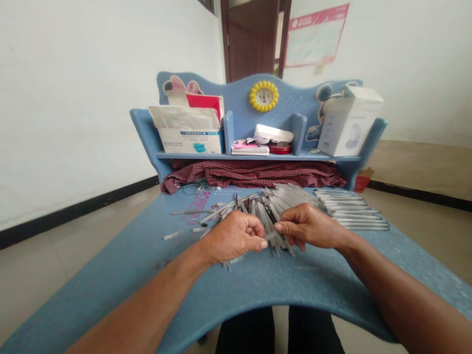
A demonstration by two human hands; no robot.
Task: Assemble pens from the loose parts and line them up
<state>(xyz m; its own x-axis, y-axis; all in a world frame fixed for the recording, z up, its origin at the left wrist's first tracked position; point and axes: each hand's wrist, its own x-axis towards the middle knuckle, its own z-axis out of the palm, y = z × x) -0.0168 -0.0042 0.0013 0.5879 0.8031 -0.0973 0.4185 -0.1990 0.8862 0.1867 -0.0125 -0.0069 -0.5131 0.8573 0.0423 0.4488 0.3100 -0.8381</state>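
Over the middle of the desk, my left hand is closed, thumb and forefinger pinched at one end of a short translucent pen part. My right hand pinches at the other end, its fingers curled. Whether the part is a cap or a barrel I cannot make out. Beneath and behind both hands spreads a heap of clear pens, several with dark tips. Loose pen pieces lie left of the heap, with a small clear piece apart from them. To the right, pens lie in a neat row.
The blue desk curves inward before my legs. Checked cloth lies bunched under the shelf. On that shelf stand a mask box, a white box, papers and a red round case. A yellow-rimmed clock is above.
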